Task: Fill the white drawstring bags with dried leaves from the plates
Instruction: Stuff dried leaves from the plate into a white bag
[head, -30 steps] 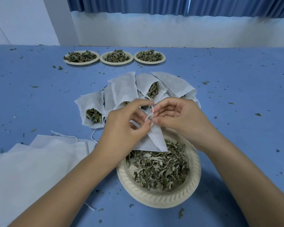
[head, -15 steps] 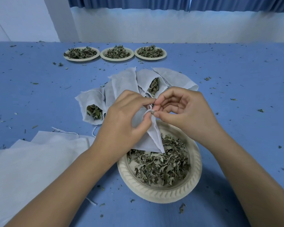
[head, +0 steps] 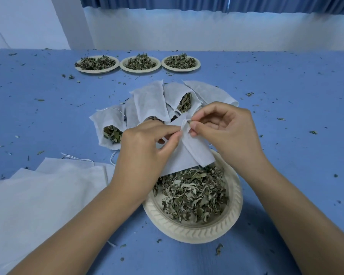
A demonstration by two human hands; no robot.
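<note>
Left hand point(head: 145, 147) and right hand point(head: 226, 133) meet at the mouth of one white drawstring bag point(head: 189, 155). Each pinches an edge of the opening between thumb and forefinger, with the other fingers loosely curled. Whether the right hand also catches the drawstring cannot be told. The bag hangs flat, apparently unfilled, over the far rim of the near plate point(head: 197, 233), which sits close to the near edge of the table point(head: 286, 116) and holds a heap of dried leaves point(head: 193, 195). Beyond it, toward the middle of the table, lies a fan of filled bags point(head: 147, 100) with their mouths open. A stack of empty bags point(head: 48, 185) occupies the near left corner, and three more plates point(head: 139, 63) stand in a row near the far edge. Leaf crumbs point(head: 314, 132) are strewn over the table.

Likely faults from this position:
- The thin fabric layers may cling together, so both pinches pull the same side and the mouth stays closed.
- A tug on the drawstring would cinch the opening instead of widening it.
- Through a narrow mouth, brittle leaves would probably spill and crumble, adding to the litter.
- The left forearm passes over the left rim of the near plate, and pressure there could tip it.
</note>
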